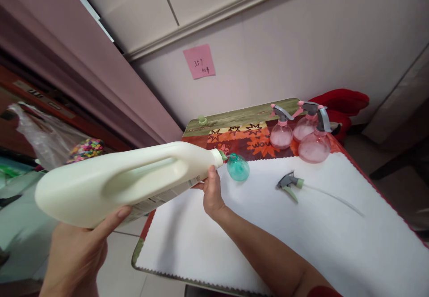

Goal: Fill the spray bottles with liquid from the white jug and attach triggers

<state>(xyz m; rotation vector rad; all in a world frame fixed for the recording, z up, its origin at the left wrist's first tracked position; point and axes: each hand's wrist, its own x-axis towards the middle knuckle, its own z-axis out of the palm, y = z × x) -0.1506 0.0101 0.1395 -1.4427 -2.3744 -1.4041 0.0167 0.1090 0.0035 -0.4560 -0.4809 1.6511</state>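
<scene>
A large cream jug [80, 180] with a moulded handle lies tilted nearly level across the view. My left hand [87, 239] supports its base end from below, thumb along the side. Close to the neck, my right hand [212, 192] grips the jug from beneath. The jug's green-rimmed mouth points at the opening of a small round teal bottle [238, 168] standing on the table, and a thin clear stream seems to run between them. To the right lies a grey and green spray head [291, 183] with a long clear tube.
Several pink spray bottles [314, 147] with grey triggers stand at the table's back right. A small green cap [202, 120] sits at the back left corner. The table [234, 239] has a white cover. A pink note [199, 61] is on the wall; a plastic bag [50, 131] is at left.
</scene>
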